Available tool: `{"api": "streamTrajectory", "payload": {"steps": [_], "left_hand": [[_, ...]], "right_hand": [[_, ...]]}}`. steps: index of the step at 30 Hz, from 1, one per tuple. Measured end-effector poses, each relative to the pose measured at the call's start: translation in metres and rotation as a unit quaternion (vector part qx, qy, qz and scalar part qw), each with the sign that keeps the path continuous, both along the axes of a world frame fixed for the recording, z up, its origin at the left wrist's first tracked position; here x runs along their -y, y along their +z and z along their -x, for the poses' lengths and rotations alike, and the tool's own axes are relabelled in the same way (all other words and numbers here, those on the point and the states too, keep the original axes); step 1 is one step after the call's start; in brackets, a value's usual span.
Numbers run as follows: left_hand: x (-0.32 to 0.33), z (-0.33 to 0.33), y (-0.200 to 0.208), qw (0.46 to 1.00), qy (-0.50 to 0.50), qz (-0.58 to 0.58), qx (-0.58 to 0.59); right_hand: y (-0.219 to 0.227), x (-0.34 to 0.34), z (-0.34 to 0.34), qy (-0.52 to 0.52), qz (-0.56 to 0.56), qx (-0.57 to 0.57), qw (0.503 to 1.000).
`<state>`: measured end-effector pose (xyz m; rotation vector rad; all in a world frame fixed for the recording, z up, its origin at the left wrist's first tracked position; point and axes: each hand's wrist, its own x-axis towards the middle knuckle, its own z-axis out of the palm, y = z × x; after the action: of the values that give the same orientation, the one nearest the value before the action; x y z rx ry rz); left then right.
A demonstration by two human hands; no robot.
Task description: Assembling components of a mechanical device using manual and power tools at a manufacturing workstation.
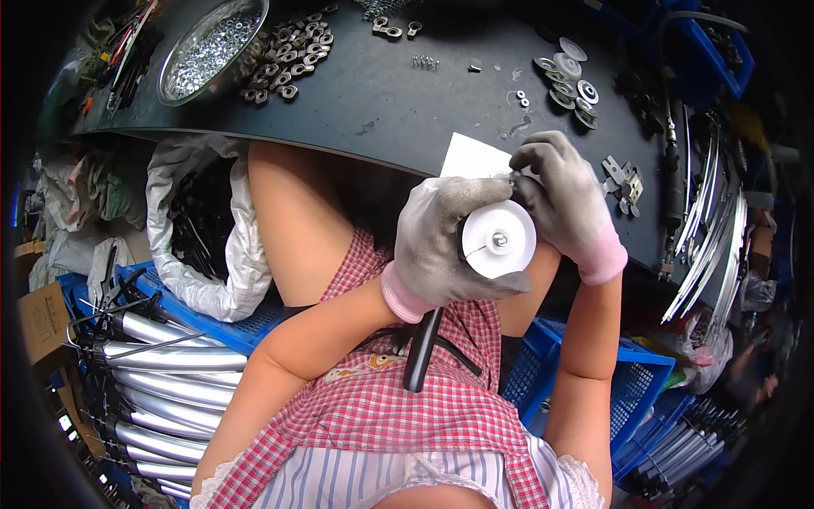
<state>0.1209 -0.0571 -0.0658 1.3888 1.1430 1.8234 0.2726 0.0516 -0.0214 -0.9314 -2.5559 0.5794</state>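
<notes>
My left hand (441, 242), in a grey glove with a pink cuff, grips a white round wheel (500, 240) with a metal axle at its centre, mounted on a black bar (421, 349) that hangs down over my lap. My right hand (564, 199), gloved the same way, pinches a small metal part at the wheel's upper edge. Behind the hands a white sheet (473, 157) lies on the edge of the dark worktable (381, 93).
On the worktable lie a metal bowl of small nuts (212, 42), a heap of dark metal links (292, 55), white and metal discs (566, 76) and metal brackets (626, 182). Chrome curved pieces (165, 382) fill a blue crate at left. Another blue crate (636, 382) and thin metal strips (716, 237) are at right.
</notes>
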Motion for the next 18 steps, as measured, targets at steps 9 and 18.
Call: {"api": "streamTrajectory", "payload": {"steps": [9, 18], "left_hand": [[-0.012, -0.002, 0.006, 0.995, 0.007, -0.102, 0.002], [-0.013, 0.001, 0.007, 0.994, -0.011, -0.105, 0.007]], "right_hand": [[0.080, 0.049, 0.013, 0.076, -0.056, -0.038, 0.995], [0.084, 0.048, 0.014, 0.084, -0.044, -0.010, 0.995]]}}
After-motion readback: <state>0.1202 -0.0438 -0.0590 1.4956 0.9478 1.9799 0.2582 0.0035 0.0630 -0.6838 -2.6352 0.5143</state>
